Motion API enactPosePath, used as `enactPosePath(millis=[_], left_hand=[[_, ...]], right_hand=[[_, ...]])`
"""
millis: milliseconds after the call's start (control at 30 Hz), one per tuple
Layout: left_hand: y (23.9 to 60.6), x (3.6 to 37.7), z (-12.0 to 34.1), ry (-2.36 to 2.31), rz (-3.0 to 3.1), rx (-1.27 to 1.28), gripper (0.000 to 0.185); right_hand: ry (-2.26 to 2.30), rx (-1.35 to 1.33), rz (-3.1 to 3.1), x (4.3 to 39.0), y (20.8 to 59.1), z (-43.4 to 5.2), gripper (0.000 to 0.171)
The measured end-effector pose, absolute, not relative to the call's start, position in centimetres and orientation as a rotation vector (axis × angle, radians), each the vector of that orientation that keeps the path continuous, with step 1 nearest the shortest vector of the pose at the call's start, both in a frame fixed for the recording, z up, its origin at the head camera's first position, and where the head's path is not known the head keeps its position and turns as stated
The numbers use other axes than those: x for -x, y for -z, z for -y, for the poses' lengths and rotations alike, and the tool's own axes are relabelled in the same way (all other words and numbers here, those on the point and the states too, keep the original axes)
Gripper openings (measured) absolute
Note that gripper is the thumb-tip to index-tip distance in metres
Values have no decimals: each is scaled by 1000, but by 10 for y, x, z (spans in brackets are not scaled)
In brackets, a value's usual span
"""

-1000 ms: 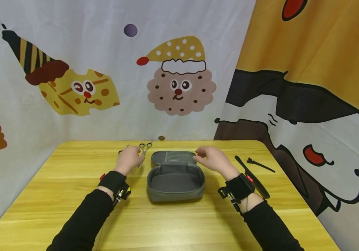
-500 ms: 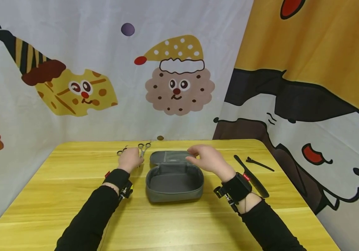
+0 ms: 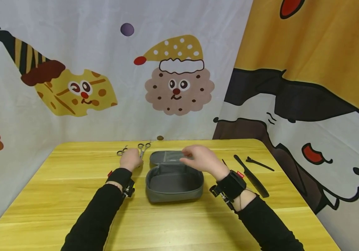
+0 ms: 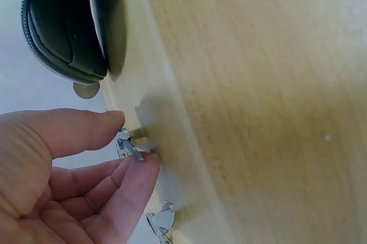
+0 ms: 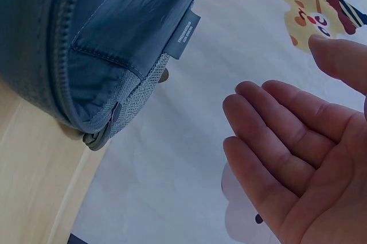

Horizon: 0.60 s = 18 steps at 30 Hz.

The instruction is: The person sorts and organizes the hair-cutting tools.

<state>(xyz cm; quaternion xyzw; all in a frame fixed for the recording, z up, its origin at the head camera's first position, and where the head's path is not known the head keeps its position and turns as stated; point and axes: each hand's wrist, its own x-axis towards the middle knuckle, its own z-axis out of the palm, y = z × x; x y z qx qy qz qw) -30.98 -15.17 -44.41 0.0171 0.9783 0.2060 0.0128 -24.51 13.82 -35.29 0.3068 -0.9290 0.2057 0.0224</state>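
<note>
My left hand is beside the silver scissors at the back left of the table. In the left wrist view its thumb and index finger stand apart around one end of the scissors, and the index fingertip seems to touch it. A second pair of scissors is partly hidden behind that hand. The grey zip case lies open in the middle, its lid folded back. Over the case's right back corner hovers my right hand, fingers relaxed and holding nothing.
On the right of the wooden table lie a black comb and a black hair clip. A thin dark item shows partly behind the right wrist. A printed curtain hangs behind the table.
My right hand has moved left over the back of the case, uncovering the thin dark item. The left hand has shifted slightly right and more of the second scissors shows.
</note>
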Motion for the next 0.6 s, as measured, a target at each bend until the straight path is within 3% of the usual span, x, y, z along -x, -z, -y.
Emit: enactPosePath(millis=[267,600], left_hand=[[446,311,151,-667,-3045,-17,15],[438,306,155,-834,-2931,32,20]], right_hand=[[-624,-954,2902,250,353,-136,37],[-628,-962,2907,251,355,-137,38]])
